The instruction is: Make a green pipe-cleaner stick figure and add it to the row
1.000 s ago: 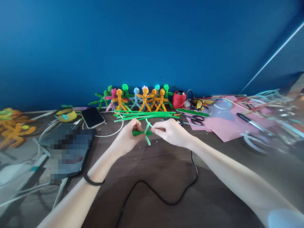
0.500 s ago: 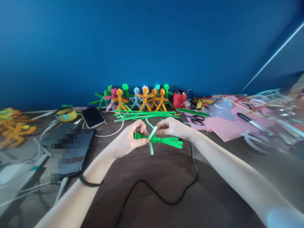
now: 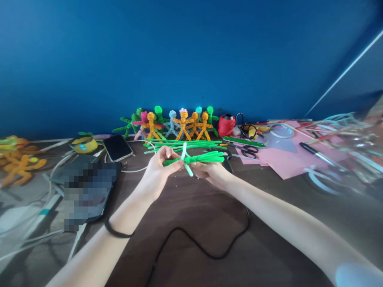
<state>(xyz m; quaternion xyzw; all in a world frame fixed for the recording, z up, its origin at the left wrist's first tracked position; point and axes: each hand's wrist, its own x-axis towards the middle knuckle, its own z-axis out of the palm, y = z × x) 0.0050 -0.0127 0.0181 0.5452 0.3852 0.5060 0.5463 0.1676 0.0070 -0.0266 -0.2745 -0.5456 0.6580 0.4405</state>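
Note:
Between both hands I hold a green pipe-cleaner bundle lying sideways, with a pale green strand wound around its middle. My left hand pinches the bundle's left end with closed fingers. My right hand grips it from below near the wound strand, fingers curled. The bundle's loose ends point right. Just beyond it, a pile of loose green pipe cleaners lies on the brown table.
A row of pipe-cleaner figures lines the blue wall. Two phones and white cables lie at left. A red spool, scissors, a black marker and pink paper are at right. A black cable loops near me.
Both hands lifted the bundle up and away from me. My right hand moved from above the bundle to under it.

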